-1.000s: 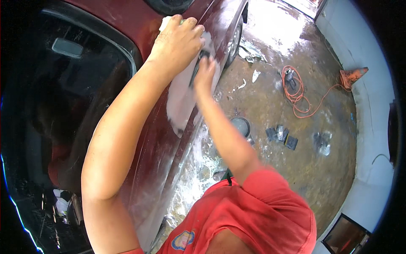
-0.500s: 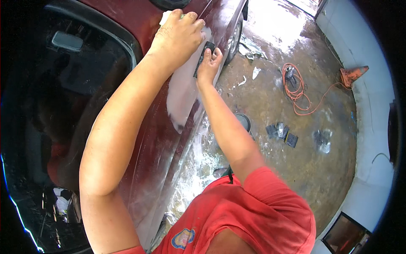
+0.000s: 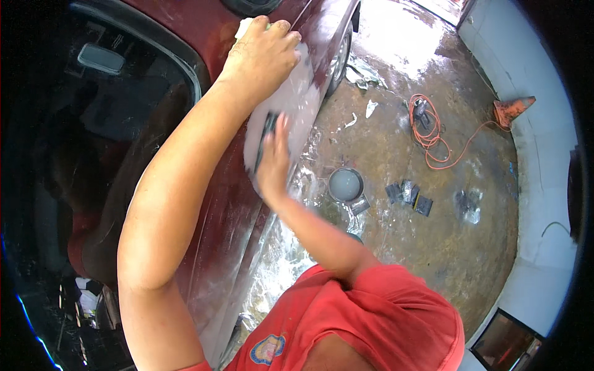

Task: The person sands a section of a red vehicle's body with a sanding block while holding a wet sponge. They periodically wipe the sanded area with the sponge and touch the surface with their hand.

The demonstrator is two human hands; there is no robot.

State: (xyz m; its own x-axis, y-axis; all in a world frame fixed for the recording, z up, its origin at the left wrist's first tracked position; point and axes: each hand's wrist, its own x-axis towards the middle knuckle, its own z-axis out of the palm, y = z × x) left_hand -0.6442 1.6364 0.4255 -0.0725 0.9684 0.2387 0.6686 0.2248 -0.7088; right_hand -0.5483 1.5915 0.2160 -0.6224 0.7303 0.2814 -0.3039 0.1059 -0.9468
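A dark red car body (image 3: 216, 204) runs up the middle of the head view, with a pale sanded patch (image 3: 291, 105) on its side. My left hand (image 3: 263, 52) presses a whitish cloth (image 3: 244, 26) against the panel above the patch. My right hand (image 3: 274, 161) lies flat over a dark sanding block (image 3: 267, 131) at the lower end of the patch. Both forearms cross the wet panel.
The car window (image 3: 105, 123) fills the left. On the wet concrete floor stand a grey bucket (image 3: 345, 184), several dark sanding pads (image 3: 408, 195), an orange cable with a tool (image 3: 430, 127) and an orange cone (image 3: 512, 110). A white wall (image 3: 544, 154) curves at right.
My right hand with the block has slid down the pale patch toward me. The left hand has stayed on the cloth at the top.
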